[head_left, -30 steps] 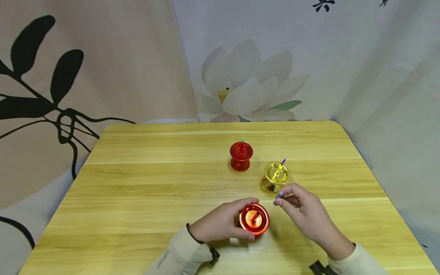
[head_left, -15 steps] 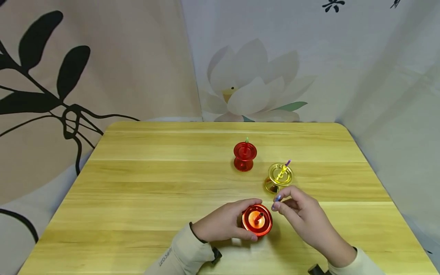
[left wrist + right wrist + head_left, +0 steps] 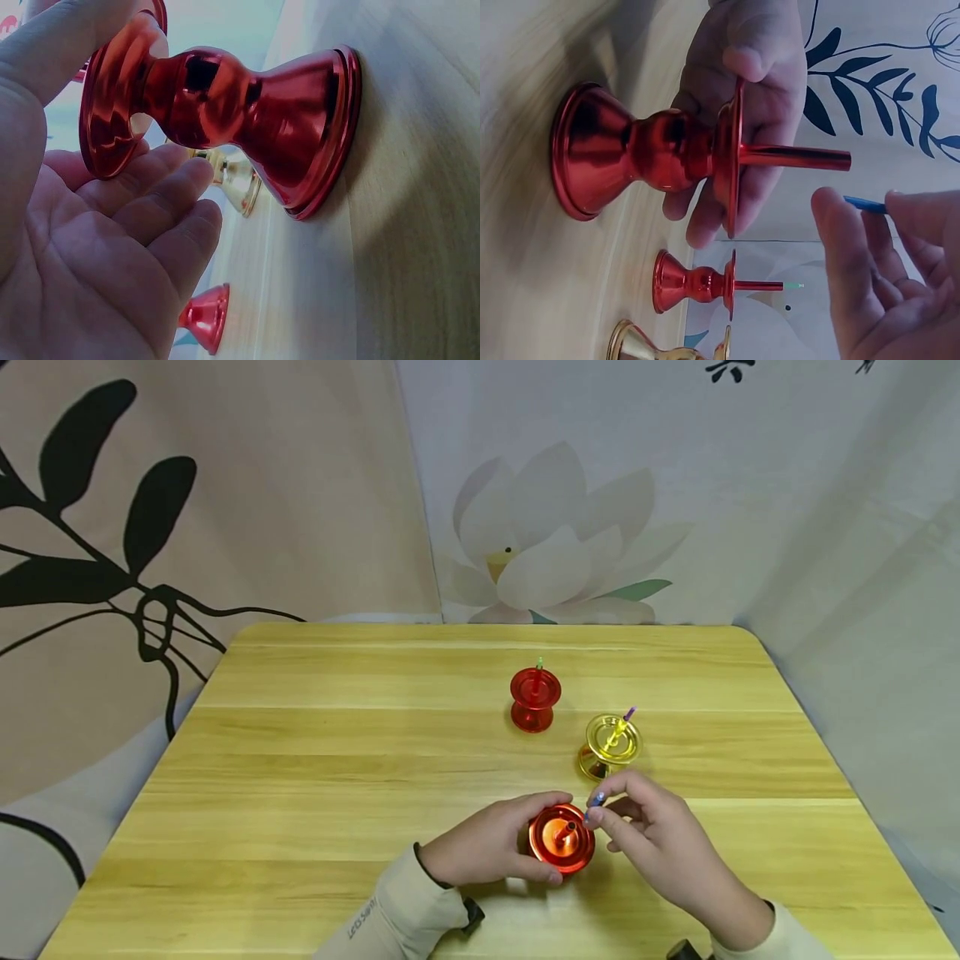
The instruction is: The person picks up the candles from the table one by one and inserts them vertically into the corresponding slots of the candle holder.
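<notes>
My left hand point(image 3: 495, 845) holds the near red candlestick point(image 3: 553, 858) by its dish, thumb at the rim and fingers on the far side. The candlestick stands upright on the table, and its hollow tube point(image 3: 799, 157) sticks up from the dish. Between thumb and forefinger, my right hand point(image 3: 663, 835) pinches a small blue candle point(image 3: 865, 205). That hand is just right of the dish, with the candle apart from the tube in the right wrist view. The fingertips hide part of the candle.
Behind my right hand stands a gold candlestick point(image 3: 600, 764) with a leaning purple candle point(image 3: 629, 714). Farther back is another red candlestick point(image 3: 532, 718), a green candle point(image 3: 540, 662) in its tube. The wooden table point(image 3: 300, 760) meets printed cloth point(image 3: 337, 485) behind.
My right hand has moved left with the blue candle, closer to the near candlestick's dish. The left hand keeps its hold there. The head view has shifted slightly.
</notes>
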The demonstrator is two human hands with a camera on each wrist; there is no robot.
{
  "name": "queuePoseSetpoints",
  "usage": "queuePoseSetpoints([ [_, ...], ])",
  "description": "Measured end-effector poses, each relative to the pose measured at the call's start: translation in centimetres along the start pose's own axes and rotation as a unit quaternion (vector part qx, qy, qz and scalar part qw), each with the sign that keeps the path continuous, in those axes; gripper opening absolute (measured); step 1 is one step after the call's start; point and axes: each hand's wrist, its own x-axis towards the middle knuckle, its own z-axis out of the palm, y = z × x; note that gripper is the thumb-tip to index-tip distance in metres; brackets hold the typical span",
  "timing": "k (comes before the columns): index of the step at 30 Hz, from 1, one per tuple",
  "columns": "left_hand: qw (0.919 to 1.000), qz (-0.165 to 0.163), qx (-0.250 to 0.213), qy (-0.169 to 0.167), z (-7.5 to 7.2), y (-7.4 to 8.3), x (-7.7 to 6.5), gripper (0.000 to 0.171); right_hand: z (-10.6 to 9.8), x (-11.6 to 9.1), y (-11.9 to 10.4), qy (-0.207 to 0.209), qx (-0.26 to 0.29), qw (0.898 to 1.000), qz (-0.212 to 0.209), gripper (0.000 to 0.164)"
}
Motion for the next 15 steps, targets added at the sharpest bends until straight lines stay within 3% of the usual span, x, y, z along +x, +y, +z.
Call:
queuePoseSetpoints([
  [15,1.0,0.007,-0.002,-0.001,-0.01,0.21,-0.05,0.082,0.51,-0.04,-0.63,-0.008,0.014,0.999,-0.036,0.024],
])
